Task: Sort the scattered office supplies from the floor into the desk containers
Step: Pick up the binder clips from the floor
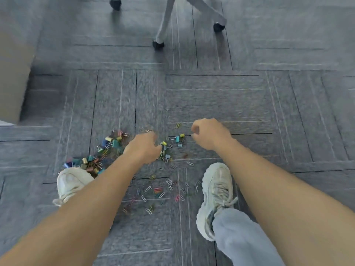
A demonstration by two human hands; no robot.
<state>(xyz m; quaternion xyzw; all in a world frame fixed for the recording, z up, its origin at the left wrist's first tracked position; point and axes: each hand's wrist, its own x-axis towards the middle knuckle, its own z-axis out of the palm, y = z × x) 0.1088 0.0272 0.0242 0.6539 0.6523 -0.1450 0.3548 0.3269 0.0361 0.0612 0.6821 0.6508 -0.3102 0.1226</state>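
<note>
Coloured metal binder clips (107, 148) lie in a heap on the carpet, the pile running on a diagonal from the toe of the left shoe (71, 181) up and away toward the left hand (143, 147). A smaller cluster of binder clips (177, 139) sits apart from that heap, in the gap between the two hands. Thin paper clips (159, 191) are strewn nearer the person, between the two shoes.

The left hand hangs just beside the far end of the heap, fingers curled downward over a few loose clips. The frame is too blurred to tell whether it holds any. The right hand (210, 134) is bunched into a loose fist just to the right of the small cluster, and whether anything is pinched inside cannot be made out either.

By position, the heap is the left hand's to take, lying to its left and toward the person, while the small cluster is nearer the right hand.

Around them are grey carpet tiles (249, 104), the right shoe (217, 192) with a pale trouser leg (244, 240) above it, a wheeled chair base (167, 22) farther off, and a beige panel (13, 73) at the left edge. No desk containers are in view, and most of the sorting looks yet to be done.
</note>
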